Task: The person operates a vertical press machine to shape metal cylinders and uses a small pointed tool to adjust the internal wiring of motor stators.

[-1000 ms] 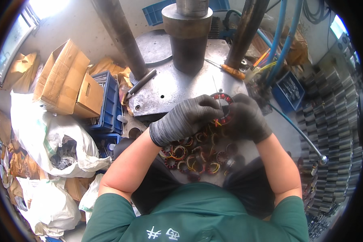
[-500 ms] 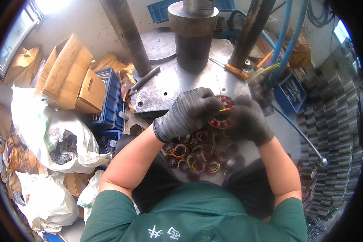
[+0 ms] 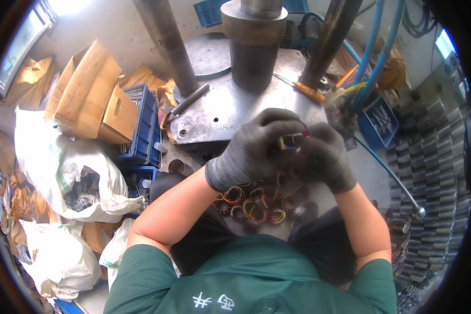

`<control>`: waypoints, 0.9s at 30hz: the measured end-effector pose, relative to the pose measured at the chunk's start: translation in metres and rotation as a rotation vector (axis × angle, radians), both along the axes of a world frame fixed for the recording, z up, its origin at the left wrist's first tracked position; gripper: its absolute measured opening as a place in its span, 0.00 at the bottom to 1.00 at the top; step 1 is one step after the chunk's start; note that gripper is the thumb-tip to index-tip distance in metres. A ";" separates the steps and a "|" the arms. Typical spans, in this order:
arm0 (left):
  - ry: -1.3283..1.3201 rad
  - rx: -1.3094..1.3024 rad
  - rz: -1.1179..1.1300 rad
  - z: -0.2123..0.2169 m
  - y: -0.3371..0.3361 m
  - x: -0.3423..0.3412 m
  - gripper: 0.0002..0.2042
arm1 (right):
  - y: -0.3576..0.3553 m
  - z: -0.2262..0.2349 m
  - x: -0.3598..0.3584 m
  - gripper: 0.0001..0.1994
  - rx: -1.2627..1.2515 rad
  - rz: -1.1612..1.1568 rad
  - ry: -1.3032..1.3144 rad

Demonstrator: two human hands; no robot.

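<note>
Both hands wear dark grey knitted gloves and meet in front of the press table. A ring-shaped motor stator with red, yellow and blue wires sits between them, largely covered by the fingers. My left hand is closed on its left side. My right hand, a little blurred, grips the right side. Below the hands lies a pile of similar wound stators with coloured leads, between my knees.
A press ram stands over the metal table, between two steel columns. A screwdriver and a short bar rest on the table. Left are cardboard boxes and white sacks; stacked metal cylinders line the right.
The stator has turned from facing me to a tilted position, and more of it is hidden by the fingers. My left hand has shifted slightly right, its fingers now wrapping over the top.
</note>
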State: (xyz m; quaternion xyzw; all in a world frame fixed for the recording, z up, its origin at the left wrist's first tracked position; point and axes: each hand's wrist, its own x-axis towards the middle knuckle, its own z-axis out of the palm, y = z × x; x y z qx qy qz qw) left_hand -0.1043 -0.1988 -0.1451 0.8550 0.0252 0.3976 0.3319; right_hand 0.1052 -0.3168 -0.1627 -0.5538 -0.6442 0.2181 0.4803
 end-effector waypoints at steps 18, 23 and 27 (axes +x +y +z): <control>-0.107 0.065 0.288 -0.021 0.012 0.009 0.52 | 0.004 -0.017 -0.009 0.29 -0.179 0.088 1.122; -0.118 0.129 0.293 -0.020 0.009 0.006 0.53 | 0.005 -0.007 -0.013 0.26 -0.128 0.101 0.959; -0.104 0.121 0.305 -0.024 0.009 0.005 0.54 | 0.006 -0.005 -0.014 0.25 -0.135 0.079 0.903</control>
